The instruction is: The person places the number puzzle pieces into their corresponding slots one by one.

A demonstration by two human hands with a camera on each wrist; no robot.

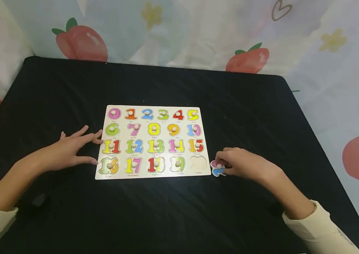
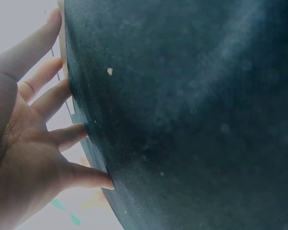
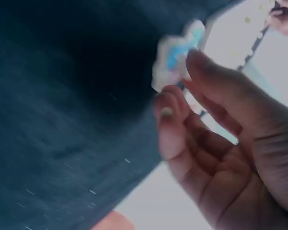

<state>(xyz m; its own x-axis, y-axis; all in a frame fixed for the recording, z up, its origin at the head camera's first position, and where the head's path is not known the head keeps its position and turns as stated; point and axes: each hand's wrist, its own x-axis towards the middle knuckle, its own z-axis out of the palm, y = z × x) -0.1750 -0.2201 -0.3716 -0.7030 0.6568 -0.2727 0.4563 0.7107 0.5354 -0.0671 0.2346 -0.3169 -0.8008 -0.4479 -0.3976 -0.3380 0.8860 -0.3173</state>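
Note:
A wooden number puzzle board (image 1: 154,176) lies on the black table, its number pieces fitted with small round knobs. One bare recess (image 1: 198,163) shows at its lower right corner. My left hand (image 1: 68,148) has its fingers spread, thumb and fingertips at the board's left edge; the left wrist view shows the palm (image 2: 33,153) side-on to that edge. Just off the board's right edge, my right hand (image 1: 243,162) pinches a pink and blue number piece (image 1: 217,172) between thumb and fingers. The same piece (image 3: 175,55) shows its pale rim in the right wrist view.
The black cloth-covered table (image 1: 154,215) extends around the board on all sides. Behind it hangs a pale curtain (image 1: 185,31) printed with peaches and flowers.

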